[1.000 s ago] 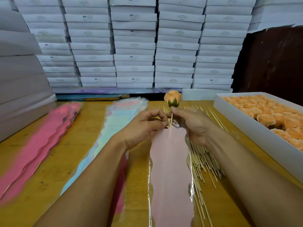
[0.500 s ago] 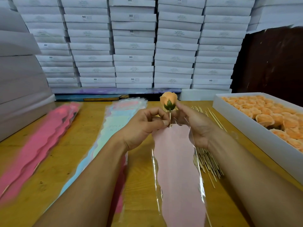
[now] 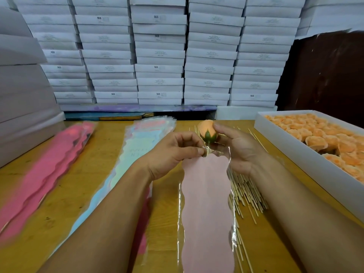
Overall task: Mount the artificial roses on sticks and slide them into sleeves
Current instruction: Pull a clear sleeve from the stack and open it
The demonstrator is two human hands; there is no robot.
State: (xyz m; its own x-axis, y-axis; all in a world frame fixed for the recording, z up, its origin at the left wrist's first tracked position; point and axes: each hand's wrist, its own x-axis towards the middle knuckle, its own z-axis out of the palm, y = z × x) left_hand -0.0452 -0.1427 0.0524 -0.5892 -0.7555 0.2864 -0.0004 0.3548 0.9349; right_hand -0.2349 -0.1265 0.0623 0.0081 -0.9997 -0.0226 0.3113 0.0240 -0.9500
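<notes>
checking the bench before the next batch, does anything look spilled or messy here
Only the loose sticks: they lie scattered on the table, partly under the pink sleeve and right forearm, not in a tidy bundle. Nothing looks damaged.

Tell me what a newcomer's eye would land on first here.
Centre frame, the orange rose, held in the right hand above the mouth of the pink sleeve, which the left hand pinches open. Behind rises a wall of stacked white boxes; at right, a white tray full of orange roses, with loose sticks beside the sleeve.
</notes>
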